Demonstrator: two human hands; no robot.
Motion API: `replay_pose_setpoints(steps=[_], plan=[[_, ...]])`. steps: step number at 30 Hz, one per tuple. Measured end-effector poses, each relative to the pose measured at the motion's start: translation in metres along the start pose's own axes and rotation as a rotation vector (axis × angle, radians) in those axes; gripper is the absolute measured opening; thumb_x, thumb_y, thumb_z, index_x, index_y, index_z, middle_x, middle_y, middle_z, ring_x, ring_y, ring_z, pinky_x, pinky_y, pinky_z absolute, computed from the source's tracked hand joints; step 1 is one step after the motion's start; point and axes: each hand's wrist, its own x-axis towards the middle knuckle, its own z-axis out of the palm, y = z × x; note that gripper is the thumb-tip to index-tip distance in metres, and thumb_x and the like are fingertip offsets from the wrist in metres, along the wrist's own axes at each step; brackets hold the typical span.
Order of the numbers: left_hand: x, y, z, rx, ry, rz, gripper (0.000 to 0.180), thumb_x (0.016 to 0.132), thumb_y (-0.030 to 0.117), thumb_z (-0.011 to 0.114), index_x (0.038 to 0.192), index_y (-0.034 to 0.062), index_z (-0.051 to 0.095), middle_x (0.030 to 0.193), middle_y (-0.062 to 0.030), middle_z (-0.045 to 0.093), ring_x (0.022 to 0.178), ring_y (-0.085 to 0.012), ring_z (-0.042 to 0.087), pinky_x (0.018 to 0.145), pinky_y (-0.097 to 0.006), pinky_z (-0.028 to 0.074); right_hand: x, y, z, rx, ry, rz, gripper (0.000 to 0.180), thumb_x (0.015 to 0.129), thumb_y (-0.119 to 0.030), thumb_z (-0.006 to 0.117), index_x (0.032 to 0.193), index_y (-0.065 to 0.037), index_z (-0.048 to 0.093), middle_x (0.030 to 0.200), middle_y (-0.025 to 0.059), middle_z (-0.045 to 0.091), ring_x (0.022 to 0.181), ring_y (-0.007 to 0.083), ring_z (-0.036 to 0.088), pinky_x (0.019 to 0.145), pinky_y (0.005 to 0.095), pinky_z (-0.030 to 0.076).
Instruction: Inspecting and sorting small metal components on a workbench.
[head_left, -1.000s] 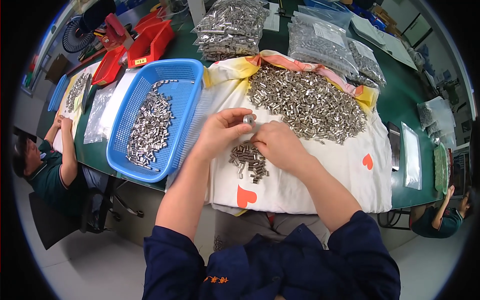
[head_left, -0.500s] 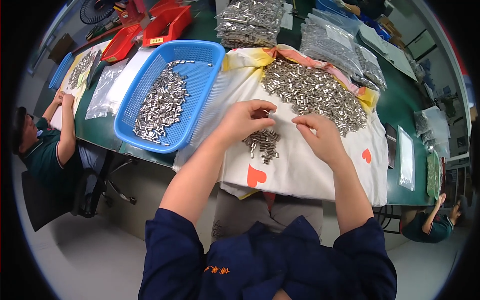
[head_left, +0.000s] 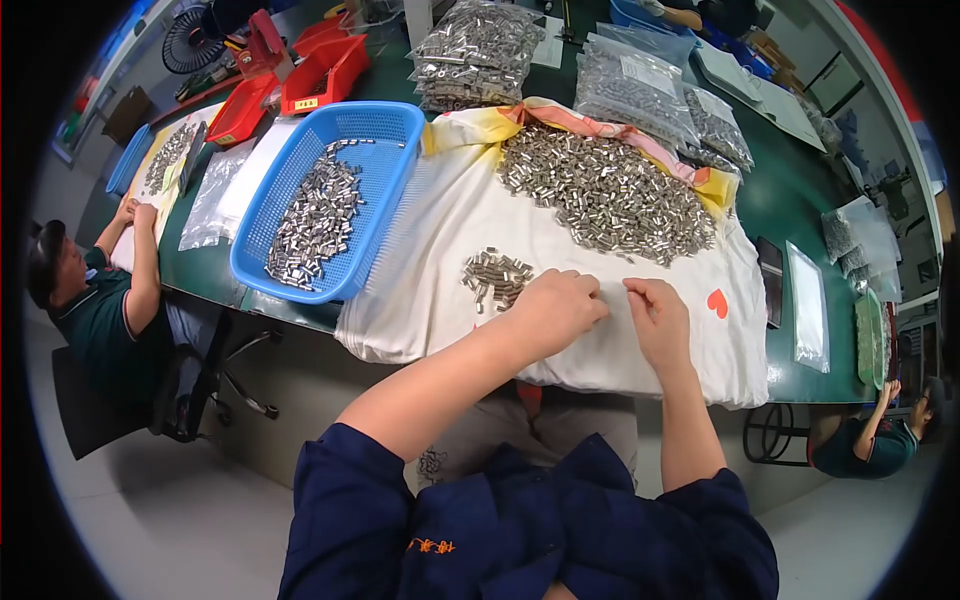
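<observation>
My left hand point(head_left: 562, 314) is over the white cloth point(head_left: 420, 325), back upward, with its fingers curled under; anything inside is hidden. Beside it to the right, my right hand point(head_left: 661, 322) has its thumb and forefinger slightly apart, and no part shows between them. The two hands do not touch. A small pile of short metal cylinders point(head_left: 495, 276) lies just left of my left hand's wrist and knuckles. Beyond both hands spreads a large heap of similar cylinders point(head_left: 610, 195) on the cloth. One loose cylinder point(head_left: 628, 259) lies near my right fingertips.
A blue plastic basket point(head_left: 403, 140) at the left holds more cylinders. Filled clear bags point(head_left: 470, 55) and other bags point(head_left: 637, 88) stand behind the heap. Red bins point(head_left: 330, 78) are at the far left. One person point(head_left: 115, 310) sits at left, another point(head_left: 870, 440) at right.
My left hand has moved right and nearer to me, away from the small pile, which is now uncovered. My right hand has come slightly nearer. The whole view has shifted a little.
</observation>
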Motion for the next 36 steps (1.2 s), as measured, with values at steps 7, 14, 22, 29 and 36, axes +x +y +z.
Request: replay_pose_setpoints(steps=[7, 14, 22, 29, 36], plan=[[-0.062, 0.001, -0.013, -0.161, 0.570, -0.191, 0.016, 0.068, 0.006, 0.064, 0.084, 0.0070, 0.064, 0.093, -0.0082, 0.061, 0.079, -0.0254, 0.060, 0.068, -0.033, 0.048, 0.024, -0.042, 0.009, 0.071, 0.004, -0.292, 0.021, 0.077, -0.005, 0.056, 0.097, -0.005, 0.060, 0.093, 0.0118, 0.059, 0.089, 0.0282, 0.054, 0.078, 0.0343, 0.043], [-0.141, 0.023, -0.006, -0.262, 0.772, -0.467, 0.014, 0.072, 0.001, 0.063, 0.086, 0.0019, 0.063, 0.086, -0.0115, 0.062, 0.074, -0.0222, 0.061, 0.063, -0.028, 0.048, 0.052, -0.075, 0.097, -0.021, -0.256, -0.530, 0.040, 0.082, -0.022, 0.053, 0.118, -0.008, 0.048, 0.123, 0.0180, 0.043, 0.116, 0.0329, 0.038, 0.097, 0.0387, 0.030], [-0.150, 0.019, -0.011, -0.446, 0.820, -0.490, 0.014, 0.075, 0.000, 0.059, 0.088, 0.0012, 0.063, 0.089, -0.0112, 0.062, 0.079, -0.0209, 0.061, 0.068, -0.026, 0.047, 0.044, -0.077, 0.106, -0.104, -0.473, -0.609, 0.050, 0.077, -0.030, 0.058, 0.120, -0.006, 0.046, 0.127, 0.0191, 0.038, 0.121, 0.0348, 0.032, 0.101, 0.0421, 0.025], [-0.136, 0.006, -0.019, -0.443, 0.872, -0.337, 0.012, 0.076, 0.004, 0.059, 0.088, 0.0019, 0.061, 0.090, -0.0108, 0.061, 0.080, -0.0248, 0.060, 0.071, -0.030, 0.047, 0.038, -0.095, 0.109, -0.073, -0.436, -0.567, 0.046, 0.071, -0.024, 0.063, 0.112, -0.007, 0.052, 0.118, 0.0171, 0.045, 0.111, 0.0338, 0.041, 0.095, 0.0395, 0.033], [-0.135, 0.005, -0.008, -0.562, 0.882, -0.355, 0.012, 0.076, 0.006, 0.059, 0.088, 0.0028, 0.061, 0.089, -0.0102, 0.062, 0.081, -0.0256, 0.059, 0.071, -0.031, 0.047, 0.036, -0.091, 0.120, 0.013, -0.264, -0.546, 0.020, 0.068, -0.011, 0.064, 0.087, -0.005, 0.063, 0.097, 0.0116, 0.055, 0.094, 0.0281, 0.051, 0.081, 0.0354, 0.041]])
